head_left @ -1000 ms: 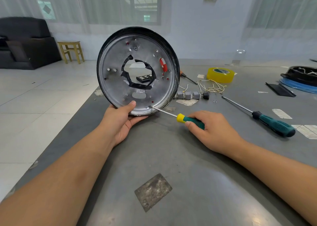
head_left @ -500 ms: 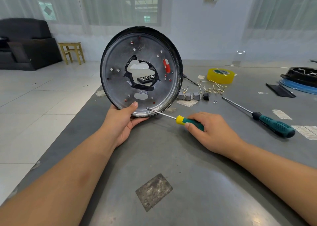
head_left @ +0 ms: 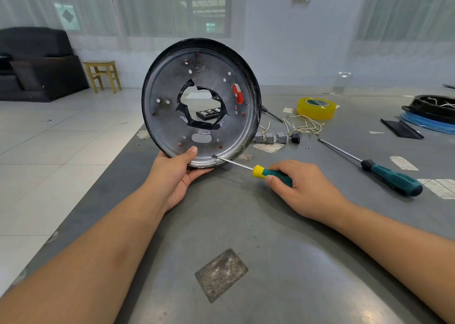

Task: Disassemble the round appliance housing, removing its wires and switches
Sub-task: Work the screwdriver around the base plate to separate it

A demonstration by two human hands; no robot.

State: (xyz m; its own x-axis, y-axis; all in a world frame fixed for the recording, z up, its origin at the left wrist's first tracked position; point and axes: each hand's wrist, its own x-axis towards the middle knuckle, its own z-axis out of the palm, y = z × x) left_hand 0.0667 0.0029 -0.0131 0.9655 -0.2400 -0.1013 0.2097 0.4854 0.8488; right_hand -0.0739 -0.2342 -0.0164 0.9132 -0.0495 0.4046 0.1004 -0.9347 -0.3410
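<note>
The round metal housing (head_left: 172, 129) stands on edge on the grey table (head_left: 246, 237), its inner face toward me, black-rimmed with a jagged centre hole and a red-and-white part at its right. My left hand (head_left: 172, 176) grips its bottom rim, thumb on the inner face. My right hand (head_left: 302, 188) holds a small screwdriver (head_left: 261, 171) with a yellow-green handle; its tip touches a screw at the housing's lower edge. Behind the housing lie grey switches (head_left: 273, 137) in a row and a tangle of pale wires (head_left: 304, 125).
A larger green-handled screwdriver (head_left: 384, 176) lies to the right. A yellow tape roll (head_left: 316, 107), a black and blue round housing (head_left: 433, 114) and a black strip (head_left: 400, 129) sit farther back right. The table's left edge runs diagonally beside the tiled floor.
The housing has shifted slightly right and turned a little in my left hand. The screwdriver tip has stayed at the lower edge screw.
</note>
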